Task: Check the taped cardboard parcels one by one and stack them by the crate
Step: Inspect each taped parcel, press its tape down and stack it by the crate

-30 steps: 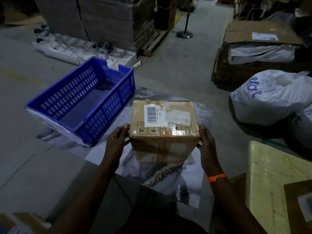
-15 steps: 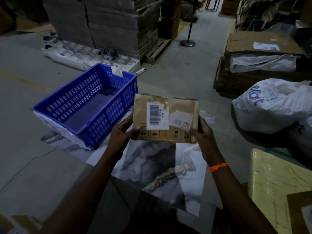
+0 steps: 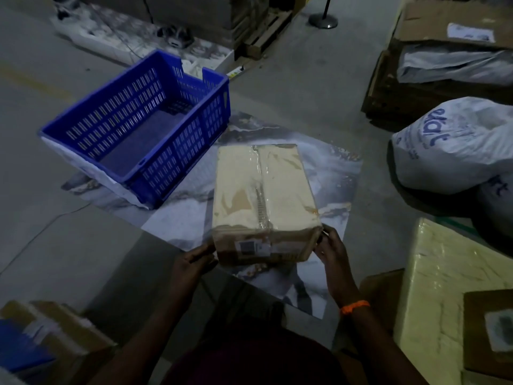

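Parcel (image 3: 263,190) held over the marble-print sheet (image 3: 327,173), just right of the blue crate (image 3: 133,129), taped seam up. Left hand (image 3: 191,263) and right hand (image 3: 330,250) clamp its near corners, fingers pressed against the cardboard sides.

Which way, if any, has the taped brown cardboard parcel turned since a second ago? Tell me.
Yes: the cardboard parcel tipped its labelled face toward the person; its taped seam faces up, beside the blue crate.

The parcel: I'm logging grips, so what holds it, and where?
Both hands hold the taped cardboard parcel at its near end: left hand on the left side, right hand on the right corner.
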